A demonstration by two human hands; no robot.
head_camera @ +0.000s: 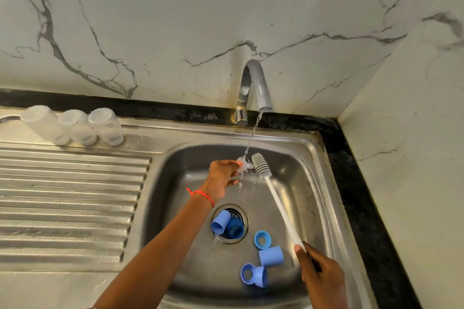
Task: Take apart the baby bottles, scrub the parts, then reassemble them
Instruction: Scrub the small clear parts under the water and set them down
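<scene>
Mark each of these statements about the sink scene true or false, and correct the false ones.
1. Water runs from the tap. True.
2. The left hand holds the brush. False: the right hand grips the bottle brush; the left pinches a clear teat under the stream.
3. Three clear bottles stand on the sink's drainboard. True.
4. The blue parts lie on the drainboard. False: they lie in the basin.
5. The brush head is inside a bottle. False: it is beside the teat.

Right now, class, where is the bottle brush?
In the head view, the bottle brush slants over the sink basin, its handle in the right hand, bristles beside the tap's stream.
</scene>
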